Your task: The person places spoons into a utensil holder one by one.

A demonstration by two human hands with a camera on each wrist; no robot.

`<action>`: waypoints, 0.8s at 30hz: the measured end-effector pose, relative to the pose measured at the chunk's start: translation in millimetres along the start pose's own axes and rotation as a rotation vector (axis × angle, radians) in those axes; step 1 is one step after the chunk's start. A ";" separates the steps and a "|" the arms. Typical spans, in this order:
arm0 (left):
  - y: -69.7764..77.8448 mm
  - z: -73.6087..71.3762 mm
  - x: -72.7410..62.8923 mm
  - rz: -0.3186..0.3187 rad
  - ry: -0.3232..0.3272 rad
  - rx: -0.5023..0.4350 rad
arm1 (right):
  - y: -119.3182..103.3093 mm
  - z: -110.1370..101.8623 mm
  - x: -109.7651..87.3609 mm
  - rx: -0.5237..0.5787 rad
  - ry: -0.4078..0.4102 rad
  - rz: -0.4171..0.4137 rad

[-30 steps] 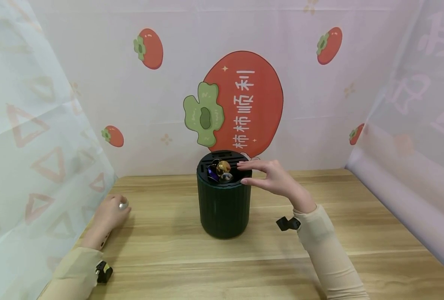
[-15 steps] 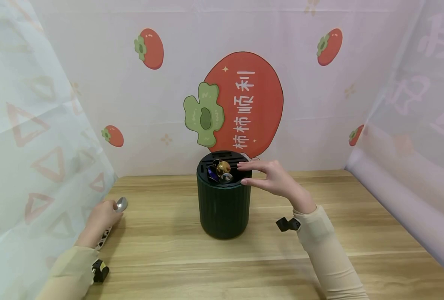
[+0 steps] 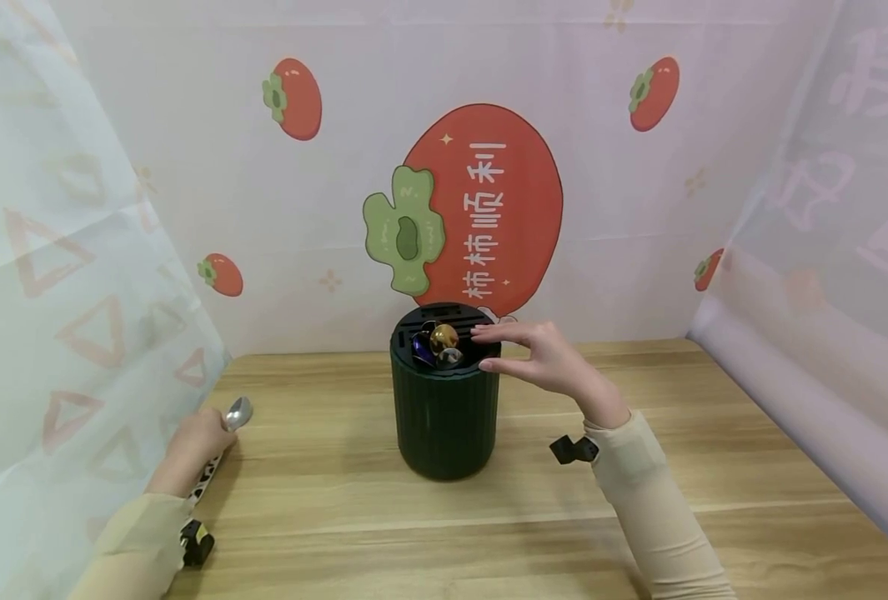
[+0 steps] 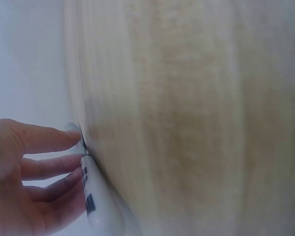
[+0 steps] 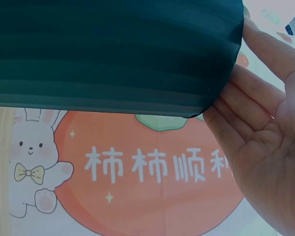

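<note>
In the head view my left hand point(image 3: 198, 440) is at the far left of the table, holding a spoon point(image 3: 238, 412) by its neck. Its bowl is silver, and the white handle point(image 4: 97, 201) with black patches shows past my fingers in the left wrist view, close along the table surface. A dark green ribbed utensil holder point(image 3: 446, 425) stands upright in the middle. My right hand point(image 3: 544, 357) rests at its right rim, fingers nearly straight and spread from the thumb; the right wrist view shows the fingertips partly hidden by the holder point(image 5: 137, 59).
The holder's slotted black top carries several shiny items, among them a gold bowl point(image 3: 444, 337), a silver one point(image 3: 449, 357) and a purple-blue one point(image 3: 423, 350). A printed cloth point(image 3: 323, 208) backs the wooden table point(image 3: 383, 542), with more cloth on both sides.
My left hand has shifted back toward the lower left along the spoon, so more of its bowl and handle shows. The right hand and the holder stay where they were.
</note>
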State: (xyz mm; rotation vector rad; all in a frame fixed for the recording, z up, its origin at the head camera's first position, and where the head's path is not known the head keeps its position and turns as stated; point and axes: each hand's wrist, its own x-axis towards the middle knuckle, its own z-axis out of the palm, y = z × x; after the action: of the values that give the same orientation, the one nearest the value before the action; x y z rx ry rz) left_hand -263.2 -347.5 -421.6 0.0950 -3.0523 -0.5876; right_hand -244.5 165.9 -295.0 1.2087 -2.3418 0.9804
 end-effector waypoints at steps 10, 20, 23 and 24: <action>-2.6 1.0 1.9 -0.029 -0.008 -0.010 | 19.9 4.9 -0.1 0.011 -0.013 -0.013; -2.2 -1.4 6.2 -0.053 -0.006 -0.014 | 21.4 3.7 -0.2 0.005 -0.011 -0.007; -2.4 -1.9 6.9 -0.050 -0.007 -0.028 | 20.8 3.6 -0.4 0.009 -0.011 -0.007; -2.7 -1.8 7.2 -0.049 -0.011 -0.033 | 20.5 3.6 -0.6 0.013 -0.012 -0.006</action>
State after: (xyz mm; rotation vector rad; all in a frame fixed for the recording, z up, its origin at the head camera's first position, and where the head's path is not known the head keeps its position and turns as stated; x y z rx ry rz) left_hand -270.2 -351.1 -420.8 0.1671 -3.0578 -0.6439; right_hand -260.6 171.9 -306.6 1.2288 -2.3435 0.9909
